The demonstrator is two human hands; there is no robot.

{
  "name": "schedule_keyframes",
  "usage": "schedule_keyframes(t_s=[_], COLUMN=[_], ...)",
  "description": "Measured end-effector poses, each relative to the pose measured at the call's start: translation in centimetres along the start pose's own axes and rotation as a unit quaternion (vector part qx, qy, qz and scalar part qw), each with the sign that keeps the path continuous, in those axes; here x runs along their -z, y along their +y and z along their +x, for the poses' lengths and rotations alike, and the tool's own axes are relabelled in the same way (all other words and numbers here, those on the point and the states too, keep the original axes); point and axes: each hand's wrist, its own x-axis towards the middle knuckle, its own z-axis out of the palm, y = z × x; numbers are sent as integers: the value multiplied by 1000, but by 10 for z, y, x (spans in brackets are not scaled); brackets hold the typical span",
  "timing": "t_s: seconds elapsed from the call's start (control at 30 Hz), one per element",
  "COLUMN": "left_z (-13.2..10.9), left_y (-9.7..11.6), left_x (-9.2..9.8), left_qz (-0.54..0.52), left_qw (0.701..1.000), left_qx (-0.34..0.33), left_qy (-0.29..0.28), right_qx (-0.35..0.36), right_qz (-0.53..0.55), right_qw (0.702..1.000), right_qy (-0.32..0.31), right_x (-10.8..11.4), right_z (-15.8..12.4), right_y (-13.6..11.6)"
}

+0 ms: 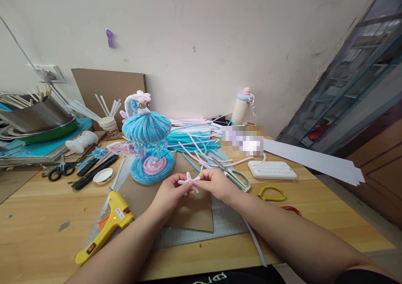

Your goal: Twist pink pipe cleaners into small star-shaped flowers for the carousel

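Observation:
Between my hands is a small pale pink pipe-cleaner piece (pixel 189 178), bent into several petal-like points. My left hand (pixel 173 190) pinches its left side. The fingers of my right hand (pixel 216 184) are closed on its right side. Behind my left hand stands a blue pipe-cleaner lamp-like ornament (pixel 147 127) with a domed top, pink flowers and a coiled round base. Scissors with pale handles (pixel 238 179) lie just beyond my right hand. Under both hands is a brown cardboard sheet (pixel 196 215).
A yellow glue gun (pixel 117 211) lies left of my left forearm. Blue, white and pink pipe cleaners (pixel 191 139) are heaped behind. Yellow-handled pliers (pixel 272 193) and a white power bank (pixel 271 170) lie to the right. Black scissors (pixel 61 169) and a bottle (pixel 241 108) are farther off.

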Motion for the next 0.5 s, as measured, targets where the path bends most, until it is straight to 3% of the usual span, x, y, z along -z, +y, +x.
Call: schedule_keyframes(t_s=[0.5], left_z=[-1], left_y=[3], left_x=[-2], left_qz=[7], left_qw=[1000], left_qx=[7], left_qy=[8], right_qx=[0], right_qz=[-5], right_qw=[1000], right_qy=[2], right_x=[0], right_z=[1], right_y=[1])
